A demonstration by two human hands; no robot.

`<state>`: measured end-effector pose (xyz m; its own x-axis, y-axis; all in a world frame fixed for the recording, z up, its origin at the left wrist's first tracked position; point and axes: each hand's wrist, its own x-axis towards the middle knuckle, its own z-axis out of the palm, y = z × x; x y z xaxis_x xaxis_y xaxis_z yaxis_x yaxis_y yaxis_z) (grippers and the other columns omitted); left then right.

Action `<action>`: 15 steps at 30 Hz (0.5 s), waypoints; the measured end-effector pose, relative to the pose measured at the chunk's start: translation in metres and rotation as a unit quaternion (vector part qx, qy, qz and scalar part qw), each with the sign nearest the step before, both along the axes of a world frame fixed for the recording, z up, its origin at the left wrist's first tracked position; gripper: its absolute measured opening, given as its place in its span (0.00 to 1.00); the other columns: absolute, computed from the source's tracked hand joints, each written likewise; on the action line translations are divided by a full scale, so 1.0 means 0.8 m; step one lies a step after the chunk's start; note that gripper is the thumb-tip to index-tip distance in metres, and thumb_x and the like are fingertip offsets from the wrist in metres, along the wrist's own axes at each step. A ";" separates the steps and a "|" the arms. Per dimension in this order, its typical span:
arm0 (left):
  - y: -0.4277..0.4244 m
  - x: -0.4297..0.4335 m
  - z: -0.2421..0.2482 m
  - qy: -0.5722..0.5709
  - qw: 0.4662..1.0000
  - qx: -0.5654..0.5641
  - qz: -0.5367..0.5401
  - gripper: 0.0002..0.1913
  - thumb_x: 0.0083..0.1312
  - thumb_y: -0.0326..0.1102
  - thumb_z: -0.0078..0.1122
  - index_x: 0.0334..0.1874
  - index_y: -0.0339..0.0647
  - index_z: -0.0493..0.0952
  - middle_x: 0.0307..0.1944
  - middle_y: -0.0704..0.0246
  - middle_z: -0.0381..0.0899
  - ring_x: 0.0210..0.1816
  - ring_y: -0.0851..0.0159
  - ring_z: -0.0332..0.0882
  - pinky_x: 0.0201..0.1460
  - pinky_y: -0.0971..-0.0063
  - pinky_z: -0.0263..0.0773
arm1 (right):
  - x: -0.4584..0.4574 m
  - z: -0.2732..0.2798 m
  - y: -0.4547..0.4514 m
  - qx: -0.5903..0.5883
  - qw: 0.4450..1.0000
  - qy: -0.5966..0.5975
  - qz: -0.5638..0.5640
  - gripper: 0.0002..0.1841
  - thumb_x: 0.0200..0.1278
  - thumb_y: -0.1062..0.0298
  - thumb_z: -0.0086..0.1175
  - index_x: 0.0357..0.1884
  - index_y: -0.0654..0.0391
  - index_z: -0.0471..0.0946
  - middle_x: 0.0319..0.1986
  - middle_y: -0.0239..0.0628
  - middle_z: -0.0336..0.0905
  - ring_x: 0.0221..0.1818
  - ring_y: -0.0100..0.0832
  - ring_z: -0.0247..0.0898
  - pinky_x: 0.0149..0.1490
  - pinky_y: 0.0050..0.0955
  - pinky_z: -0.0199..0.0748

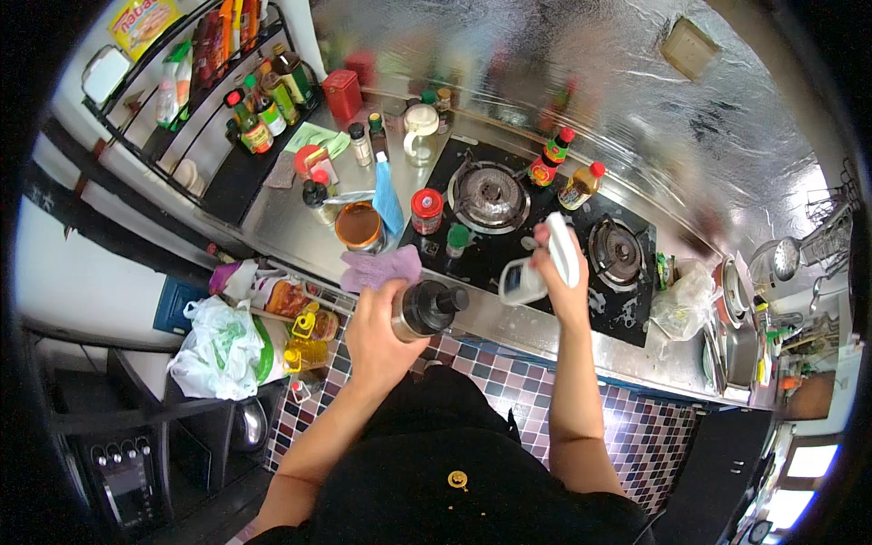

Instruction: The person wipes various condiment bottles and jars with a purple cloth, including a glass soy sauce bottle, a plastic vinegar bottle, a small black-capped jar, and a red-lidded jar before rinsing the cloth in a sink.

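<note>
My left hand grips a jar with a black lid in front of the counter edge. Right above its fingers a purple cloth sits at the counter edge; whether the hand touches it, I cannot tell. My right hand is closed around a white spray bottle, held tilted over the black gas cooktop. White foam-like patches mark the cooktop near the right burner. A red-lidded jar and a green-capped jar stand by the left burner.
Two sauce bottles, one red-labelled and one red-capped, stand behind the burners. Left on the counter are a brown-topped container, a blue cloth and a glass pitcher. A plastic bag lies right of the cooktop.
</note>
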<state>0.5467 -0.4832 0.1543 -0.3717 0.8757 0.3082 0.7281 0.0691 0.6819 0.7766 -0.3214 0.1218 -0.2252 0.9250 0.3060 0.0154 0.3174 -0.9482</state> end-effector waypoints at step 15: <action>-0.052 0.039 -0.065 0.008 0.989 0.063 0.134 0.35 0.39 0.34 0.79 0.53 0.44 0.73 0.43 0.59 0.73 0.43 0.49 0.76 0.44 0.60 0.73 | -0.013 0.059 -0.157 -0.005 0.945 -0.204 0.253 0.08 0.55 0.69 0.65 0.31 0.63 0.79 0.22 0.37 0.77 0.24 0.26 0.73 0.30 0.25 0.68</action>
